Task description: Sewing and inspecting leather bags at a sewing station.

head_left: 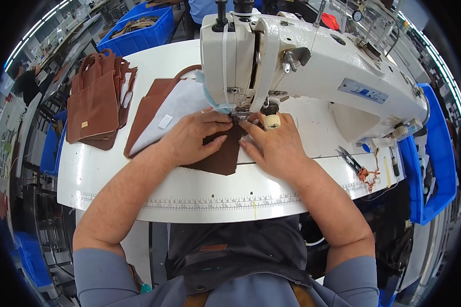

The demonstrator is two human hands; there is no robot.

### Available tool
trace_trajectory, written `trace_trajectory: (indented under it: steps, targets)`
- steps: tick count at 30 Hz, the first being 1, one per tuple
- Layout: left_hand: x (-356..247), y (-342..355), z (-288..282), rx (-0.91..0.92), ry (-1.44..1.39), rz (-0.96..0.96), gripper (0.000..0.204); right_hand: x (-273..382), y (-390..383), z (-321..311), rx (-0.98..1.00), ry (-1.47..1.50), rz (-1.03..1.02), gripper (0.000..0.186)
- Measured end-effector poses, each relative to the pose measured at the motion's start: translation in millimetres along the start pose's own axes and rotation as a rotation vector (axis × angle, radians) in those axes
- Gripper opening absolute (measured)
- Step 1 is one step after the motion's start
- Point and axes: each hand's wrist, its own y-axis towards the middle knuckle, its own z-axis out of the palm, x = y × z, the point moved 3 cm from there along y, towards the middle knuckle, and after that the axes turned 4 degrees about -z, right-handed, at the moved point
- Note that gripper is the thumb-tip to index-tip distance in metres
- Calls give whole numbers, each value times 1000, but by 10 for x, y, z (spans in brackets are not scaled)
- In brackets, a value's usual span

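Your left hand (193, 137) lies flat, fingers spread and released, pressing down on the dark brown flat piece of leather-like material (221, 153) that sits on the white sewing table (189, 189) right in front of the needle area; its fingertips reach toward the presser foot of the white industrial sewing machine (302, 66). Your right hand (274, 143) rests on the right edge of the same brown piece, with the index finger stretched to the foot and a pale ribbed thimble-like cap (272, 121) on one finger, though the view is too small to say which finger wears it; neither hand is clenched round anything, both just hold the piece down. Just left of your left hand lies a lighter brown panel with a pale grey lining sheet (176, 110) on it, partly under the machine head. Further left, well apart, a stack of reddish-brown small bags with handles (98, 100) lies on the table. At the right edge, near the machine base, small black thread snips (349, 158) rest beside a tangle of orange-brown thread (366, 175)
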Motion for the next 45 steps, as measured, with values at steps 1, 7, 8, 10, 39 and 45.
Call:
trace_trajectory:
  steps: [1,7,8,10,39,45]
  targets:
    - [34,14,-45,-8,0,-5,31,1,1,-2,4,-1,-9,32]
    - [117,151,-215,81,236,169,36,20,-9,6,11,15,-41,34]
    - [114,148,-192,75,237,163,36,11,-12,6,30,9,-32,35]
    - [128,138,-144,36,136,31,44,2,-11,11,52,1,-27,36]
    - [-131,-279,48,33,218,-296,62,-64,-5,6,9,122,-11,28]
    - [-965,-973,64,74,223,-283,57,-64,-12,19,-50,143,-64,21]
